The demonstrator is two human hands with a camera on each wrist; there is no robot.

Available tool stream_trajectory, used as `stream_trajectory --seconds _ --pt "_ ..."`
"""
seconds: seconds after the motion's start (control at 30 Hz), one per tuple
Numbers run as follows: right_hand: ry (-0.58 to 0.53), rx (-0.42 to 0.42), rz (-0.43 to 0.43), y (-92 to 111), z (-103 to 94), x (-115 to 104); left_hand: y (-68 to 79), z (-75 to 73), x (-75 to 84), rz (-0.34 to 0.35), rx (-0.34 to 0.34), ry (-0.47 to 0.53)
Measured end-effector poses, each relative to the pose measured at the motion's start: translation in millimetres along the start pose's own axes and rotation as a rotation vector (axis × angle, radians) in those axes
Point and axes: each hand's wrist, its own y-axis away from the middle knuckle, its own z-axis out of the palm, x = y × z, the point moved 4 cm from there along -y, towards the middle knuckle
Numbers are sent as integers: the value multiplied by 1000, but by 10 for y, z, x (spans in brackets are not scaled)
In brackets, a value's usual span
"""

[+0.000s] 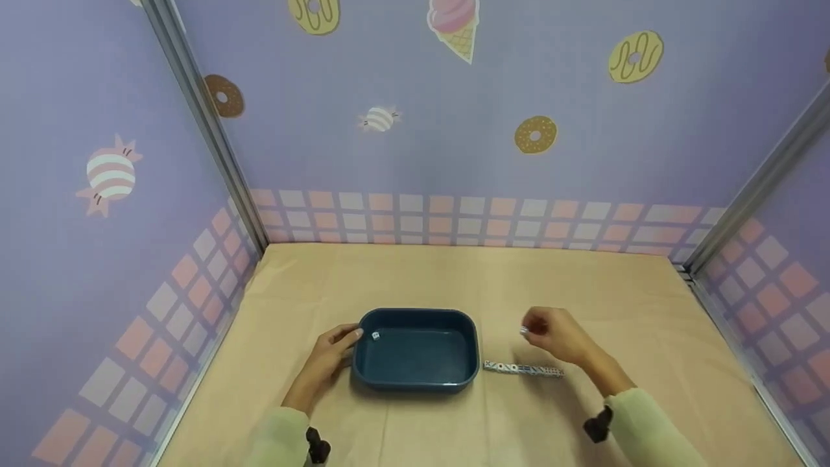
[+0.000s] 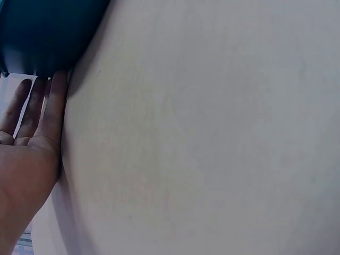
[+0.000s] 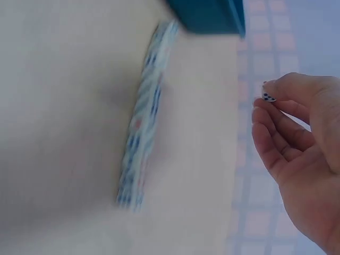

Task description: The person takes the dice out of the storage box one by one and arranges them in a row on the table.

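My left hand (image 1: 326,359) holds the left side of a dark teal rectangular dish (image 1: 415,386). Its thumb lies at the rim, and in the left wrist view the straight fingers (image 2: 53,109) meet the outer wall. One white die (image 1: 375,336) sits inside the dish near the upper left corner. Above the table, right of the dish, my right hand (image 1: 556,334) pinches another white die (image 3: 268,94) with dark dots between thumb and fingertip. Below that hand, a straight row of dice (image 1: 524,369) stretches rightward from beside the dish.
A tan cloth (image 1: 467,275) covers the table. Purple walls (image 1: 415,155) printed with sweets and checks enclose it at the back and both sides, with metal posts (image 1: 214,130) at the corners.
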Motion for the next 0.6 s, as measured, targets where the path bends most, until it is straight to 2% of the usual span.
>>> stream_trajectory --seconds 0.33,0.47,0.6 --pt "20 -42 163 606 -179 484 14 10 10 -7 -8 -10" --pt "11 -50 182 748 -216 589 11 0 20 -3 -9 -11" --pt "-33 -100 221 829 -194 644 7 -24 18 3 -10 -13"
